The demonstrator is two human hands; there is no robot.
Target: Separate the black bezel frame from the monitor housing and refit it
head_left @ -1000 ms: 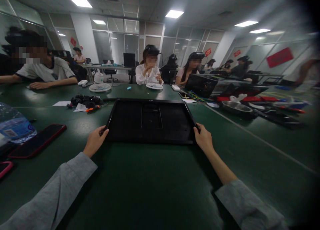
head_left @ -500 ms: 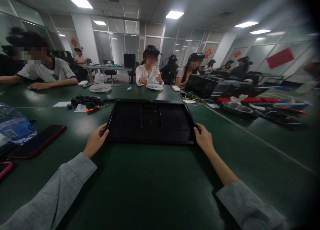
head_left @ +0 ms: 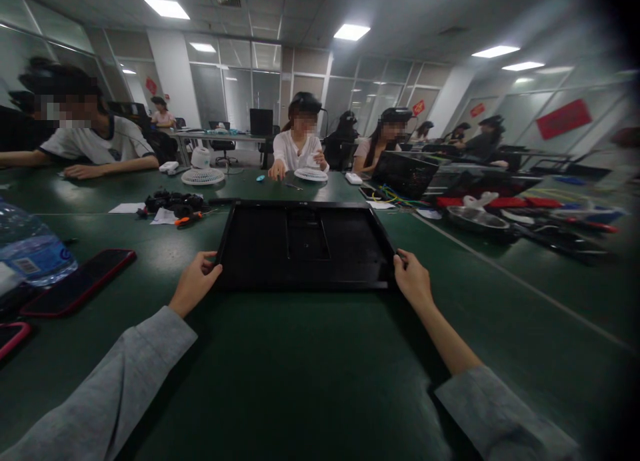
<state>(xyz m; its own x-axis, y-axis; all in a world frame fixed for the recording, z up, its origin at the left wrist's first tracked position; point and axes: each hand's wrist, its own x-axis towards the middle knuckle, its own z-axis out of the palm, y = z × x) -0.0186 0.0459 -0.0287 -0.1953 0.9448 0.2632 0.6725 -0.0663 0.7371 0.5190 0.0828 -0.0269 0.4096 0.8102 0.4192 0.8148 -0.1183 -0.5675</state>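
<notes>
Bottled water (head_left: 30, 251) lies at the left edge of the frame on the green worktop (head_left: 310, 367), with a red-cased phone (head_left: 80, 281) just beside it and the corner of a second phone (head_left: 10, 337) lower left. Further back, left of centre, a clutter of small black parts (head_left: 173, 202) sits beside an orange-handled tool (head_left: 187, 218) and slips of paper (head_left: 125, 208).

At centre lies the black panel (head_left: 305, 246), flat on the worktop with its recessed inner side up. The left hand (head_left: 194, 284) has its fingers curled round the panel's near left corner, thumb on top of the rim. Compared with half a second ago this hand has shifted slightly along the edge, and the panel shows a little squarer to the viewer; it looks like a small regrip, with the panel kept down on the worktop. The right hand (head_left: 413, 279) grips the near right corner much as it did, fingers closed over the rim.

Beyond the panel a white fan grille (head_left: 202, 175) and another grille (head_left: 311, 174) lie before a seated person (head_left: 299, 144). To the right are a laptop (head_left: 404, 174), coloured wires (head_left: 387, 195) and a metal bowl (head_left: 475, 217).
</notes>
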